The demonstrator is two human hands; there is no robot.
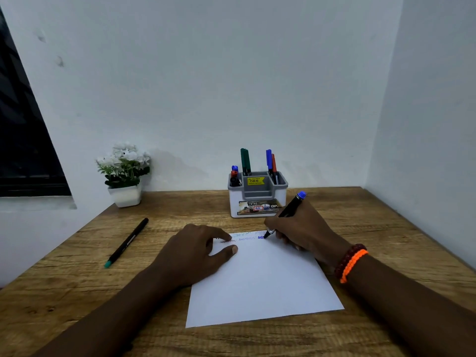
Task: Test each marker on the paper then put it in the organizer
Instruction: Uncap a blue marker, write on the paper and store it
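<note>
My right hand [298, 228] grips the blue marker [291, 210], its tip on the paper [262, 279] at the 12 o'clock edge. My left hand [195, 251] lies flat and open, pinning the sheet. I should press lightly, then drop the marker in the organizer [257, 202], further toward 12.

Views: you have one, a wide-angle camera worn on your head.
Facing: forward and down over the surface [77, 292], toward the corner where two white walls meet.
Nearness: your forearms enter from the bottom edge; the paper [262, 282] lies close below, the organizer [257, 199] farther back near the wall.
Edges: a dark window [23, 140] at your left.
Overlap: none, single view.
</note>
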